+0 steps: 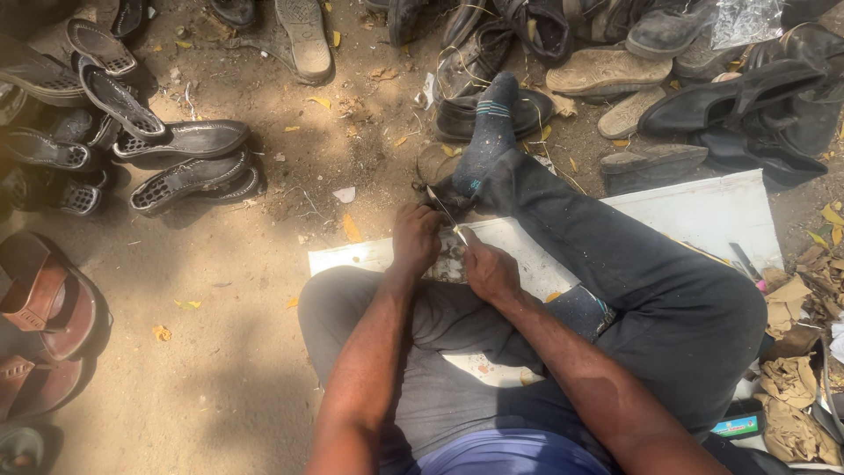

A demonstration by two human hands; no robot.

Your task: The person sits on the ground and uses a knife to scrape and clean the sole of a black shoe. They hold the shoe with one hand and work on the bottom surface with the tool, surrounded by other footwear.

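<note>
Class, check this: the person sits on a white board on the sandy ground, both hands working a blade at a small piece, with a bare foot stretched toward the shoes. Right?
Not quite: the foot wears a dark blue sock, as the head view shows. The rest stands: left hand and right hand work the blade over the white board.

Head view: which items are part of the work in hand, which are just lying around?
In hand:
- left hand, gripping the workpiece
- right hand, holding a thin blade
- small dark workpiece between the hands, kind unclear
- socked foot near it
- white board underneath

Lying about:
- black slip-on shoes
- brown sandals
- pile of worn shoes
- paper scraps
</note>
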